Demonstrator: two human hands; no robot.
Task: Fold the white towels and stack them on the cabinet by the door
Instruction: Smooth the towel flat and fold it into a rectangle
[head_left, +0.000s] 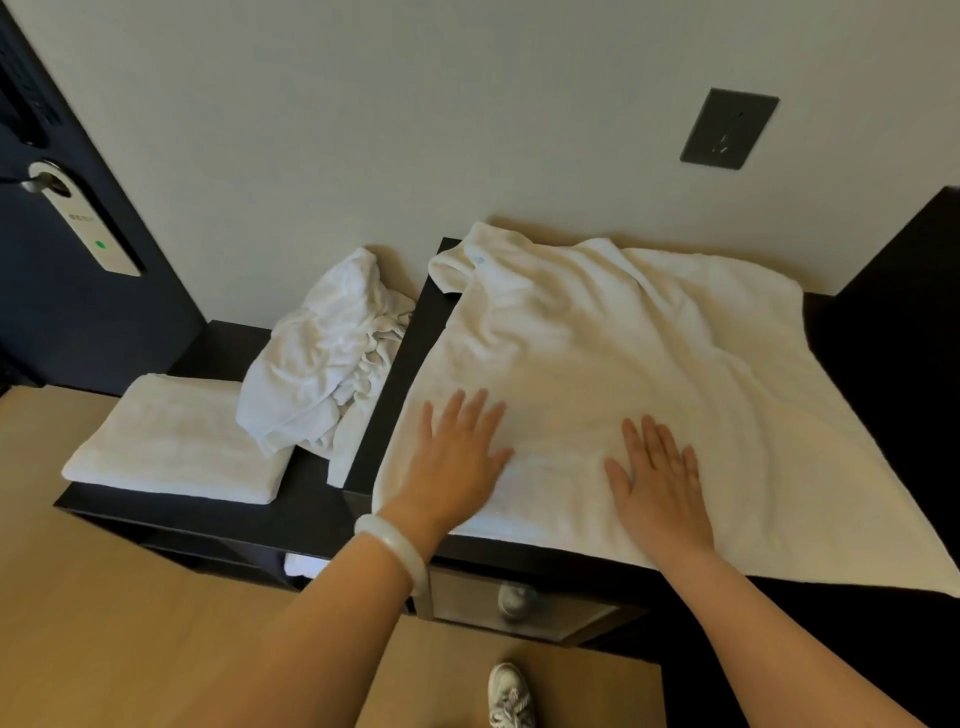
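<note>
Head cam, big towel: fluffy white towel (623, 374), wrinkly, spread over the taller black cabinet top (405, 364)
Left hand: left hand (457, 462) lies flat on it, fingers straight and fanned out, smooth pale bangle (395, 551) on the wrist
Right hand: right hand (660, 483) is flat too, fingers splayed
Folded towel: folded towel (176, 441), neat rectangle on the lower cabinet (208, 512) by the dark door (78, 322)
Pile: crumpled towels (322, 353) bunched just beside it

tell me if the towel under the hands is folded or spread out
Spread out: the towel covers most of the raised top, wrinkled, with the left hand and right hand flat on it.
</note>
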